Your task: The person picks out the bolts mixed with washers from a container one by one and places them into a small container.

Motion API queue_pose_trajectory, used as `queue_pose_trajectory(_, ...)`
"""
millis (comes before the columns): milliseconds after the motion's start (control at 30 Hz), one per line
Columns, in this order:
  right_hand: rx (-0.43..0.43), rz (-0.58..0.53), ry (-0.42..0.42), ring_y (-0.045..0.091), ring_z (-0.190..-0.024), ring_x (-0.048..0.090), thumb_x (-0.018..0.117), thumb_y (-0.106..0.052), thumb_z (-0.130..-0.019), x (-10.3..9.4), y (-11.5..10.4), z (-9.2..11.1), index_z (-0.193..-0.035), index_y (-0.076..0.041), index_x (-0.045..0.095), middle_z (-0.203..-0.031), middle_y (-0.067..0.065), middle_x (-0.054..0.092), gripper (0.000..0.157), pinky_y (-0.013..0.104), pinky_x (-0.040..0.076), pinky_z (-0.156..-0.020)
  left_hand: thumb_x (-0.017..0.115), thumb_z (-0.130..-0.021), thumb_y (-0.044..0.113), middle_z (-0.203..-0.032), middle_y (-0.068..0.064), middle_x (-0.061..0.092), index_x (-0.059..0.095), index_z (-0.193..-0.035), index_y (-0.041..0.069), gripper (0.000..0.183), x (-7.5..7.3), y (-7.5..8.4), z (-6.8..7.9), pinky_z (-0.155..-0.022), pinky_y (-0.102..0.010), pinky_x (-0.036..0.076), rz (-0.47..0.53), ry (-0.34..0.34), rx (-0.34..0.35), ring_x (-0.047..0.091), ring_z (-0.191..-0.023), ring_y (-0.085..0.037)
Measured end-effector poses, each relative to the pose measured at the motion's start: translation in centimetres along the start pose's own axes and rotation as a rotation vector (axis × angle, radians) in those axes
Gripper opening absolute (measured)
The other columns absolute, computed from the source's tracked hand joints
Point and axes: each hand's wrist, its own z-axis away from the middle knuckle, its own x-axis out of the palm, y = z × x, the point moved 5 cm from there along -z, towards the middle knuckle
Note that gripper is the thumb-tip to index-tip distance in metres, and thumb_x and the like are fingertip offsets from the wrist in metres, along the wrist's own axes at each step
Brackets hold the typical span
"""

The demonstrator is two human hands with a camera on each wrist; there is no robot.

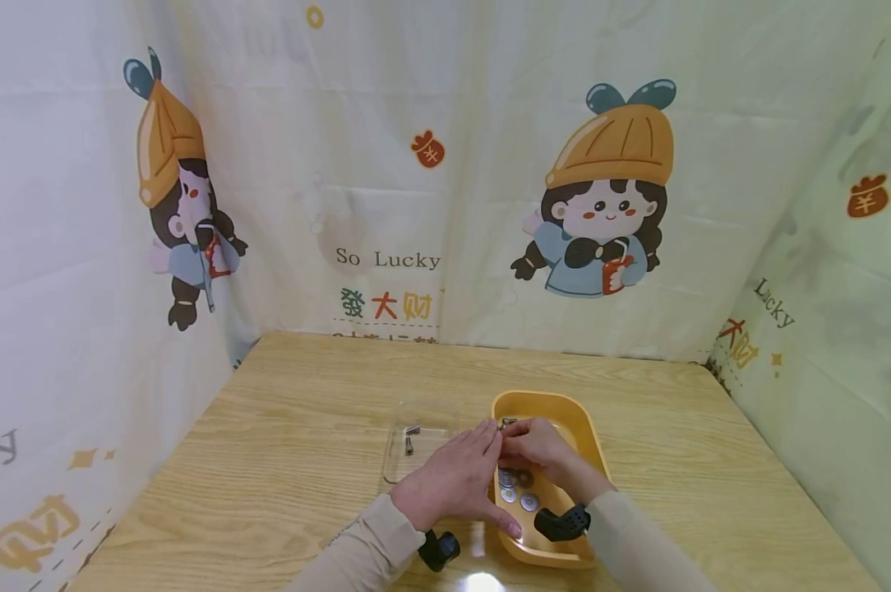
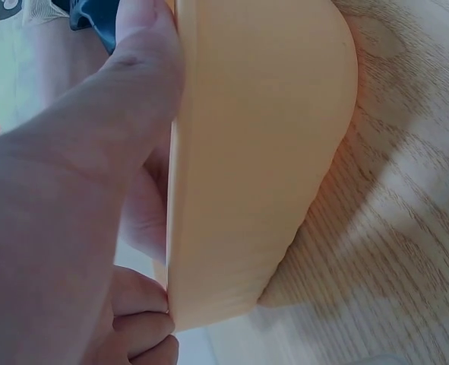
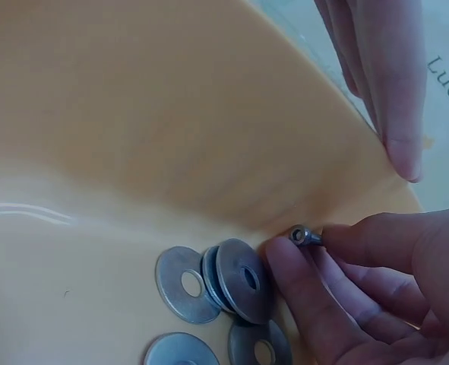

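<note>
Inside the orange tray [image 3: 171, 114], the right hand [image 1: 537, 448] pinches a small screw [image 3: 301, 235], likely light, stiff and slippery, best held around its middle; the left hand [image 1: 460, 477] rests straight-fingered on the tray.

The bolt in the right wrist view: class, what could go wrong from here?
The small bolt sits at the right hand's fingertips, so it might slip and drop. The thumb is close beside overlapping washers, which it could knock loose. The left hand rests on the tray's rim; pressing harder might shift the tray.
</note>
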Motion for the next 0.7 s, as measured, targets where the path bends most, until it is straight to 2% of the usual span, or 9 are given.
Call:
queue_pose_trajectory(300, 0.027, 0.045, 0.043, 0.019, -0.074, 0.072, 0.067, -0.003, -0.091, 0.03, 0.1, -0.3, -0.11, 0.009, 0.067, -0.089, 0.012, 0.073, 0.022, 0.035, 0.063, -0.074, 0.059, -0.071, 0.085, -0.164, -0.013, 0.023, 0.023, -0.157, 0.001, 0.125, -0.17, 0.15, 0.03, -0.123, -0.038, 0.029, -0.006, -0.001, 0.0, 0.024, -0.153, -0.024)
queue_pose_trajectory(533, -0.006, 0.016, -0.025, 0.018, -0.073, 0.071, 0.066, -0.001, -0.091, 0.19, -0.29, -0.26, -0.11, 0.012, 0.064, -0.083, 0.008, 0.071, 0.023, 0.038, 0.063, -0.076, 0.06, -0.071, 0.084, -0.164, -0.014, 0.023, 0.023, -0.156, 0.0, 0.125, -0.18, 0.13, 0.06, -0.122, -0.038, 0.029, 0.003, 0.005, -0.003, 0.024, -0.152, -0.025)
queue_pose_trajectory(700, -0.008, 0.017, -0.034, 0.019, -0.073, 0.07, 0.065, -0.002, -0.091, 0.04, -0.27, -0.39, -0.11, 0.012, 0.063, -0.083, 0.008, 0.071, 0.024, 0.038, 0.063, -0.076, 0.061, -0.071, 0.083, -0.165, -0.014, 0.022, 0.021, -0.157, 0.0, 0.125, -0.13, 0.02, 0.07, -0.123, -0.039, 0.027, 0.039, 0.007, -0.001, 0.023, -0.153, -0.026)
